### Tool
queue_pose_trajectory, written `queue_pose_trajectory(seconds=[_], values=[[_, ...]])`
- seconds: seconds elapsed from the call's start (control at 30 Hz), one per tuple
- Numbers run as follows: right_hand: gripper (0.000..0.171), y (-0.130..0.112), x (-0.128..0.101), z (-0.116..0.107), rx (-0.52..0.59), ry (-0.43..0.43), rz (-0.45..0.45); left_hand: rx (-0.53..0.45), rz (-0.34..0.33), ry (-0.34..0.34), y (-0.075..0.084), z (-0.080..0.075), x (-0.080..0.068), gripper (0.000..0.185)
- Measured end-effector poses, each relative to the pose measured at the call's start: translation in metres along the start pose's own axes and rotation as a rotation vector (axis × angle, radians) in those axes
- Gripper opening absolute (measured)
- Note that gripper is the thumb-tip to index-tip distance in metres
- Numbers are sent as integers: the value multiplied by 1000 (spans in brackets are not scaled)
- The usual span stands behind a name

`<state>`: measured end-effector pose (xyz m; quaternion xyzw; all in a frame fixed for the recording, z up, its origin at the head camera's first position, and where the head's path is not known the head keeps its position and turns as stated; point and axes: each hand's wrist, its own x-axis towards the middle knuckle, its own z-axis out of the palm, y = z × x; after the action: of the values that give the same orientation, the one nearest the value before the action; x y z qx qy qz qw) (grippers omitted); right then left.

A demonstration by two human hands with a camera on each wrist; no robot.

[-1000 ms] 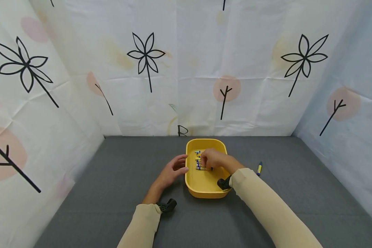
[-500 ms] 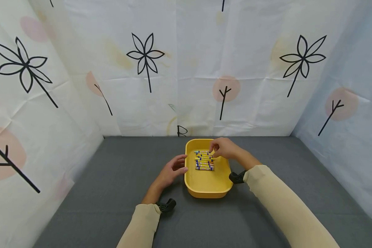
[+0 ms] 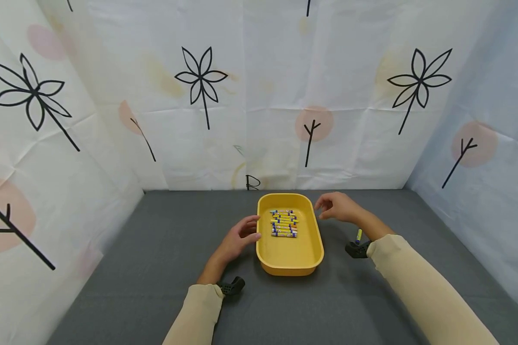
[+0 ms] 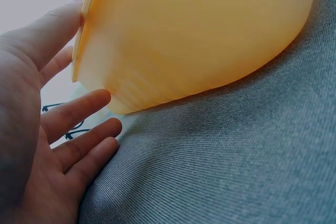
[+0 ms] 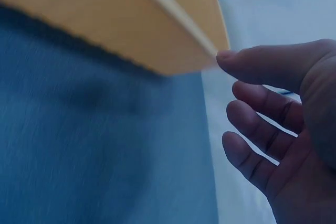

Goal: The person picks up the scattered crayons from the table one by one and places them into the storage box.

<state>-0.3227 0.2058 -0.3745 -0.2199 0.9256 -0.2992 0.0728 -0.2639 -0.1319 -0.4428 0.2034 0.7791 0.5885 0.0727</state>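
A yellow plastic tray (image 3: 289,254) stands on the grey table, with several yellow crayons (image 3: 284,224) laid in a stacked row inside it. My left hand (image 3: 240,238) touches the tray's left wall with relaxed fingers; in the left wrist view the fingers (image 4: 79,114) are spread beside the yellow side. To the right of the tray, my right hand (image 3: 338,208) hovers just off the rim, holding nothing. In the right wrist view its fingers (image 5: 252,124) are loosely bent and apart. One more crayon (image 3: 359,235) lies on the table, partly covered by the right wrist's black camera.
The grey cloth-covered table (image 3: 177,215) reaches back to a white printed fabric wall (image 3: 267,153). Fabric also hangs along the left and right sides. Black wrist cameras sit on both wrists, the left one (image 3: 233,286) close to the tabletop.
My right hand has come up out of the tray and moved right, past its rim, uncovering the row of crayons. The left hand has stayed at the tray's left side.
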Motion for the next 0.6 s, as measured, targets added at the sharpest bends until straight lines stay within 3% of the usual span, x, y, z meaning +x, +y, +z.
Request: queue_pose_trajectory(seconds=[0.3, 0.6], values=[[20, 25, -27, -6, 24, -24, -18, -7, 18, 2, 1, 0, -1, 54], [24, 47, -40, -3, 11, -56, 43, -4, 11, -1, 0, 0, 0, 54]])
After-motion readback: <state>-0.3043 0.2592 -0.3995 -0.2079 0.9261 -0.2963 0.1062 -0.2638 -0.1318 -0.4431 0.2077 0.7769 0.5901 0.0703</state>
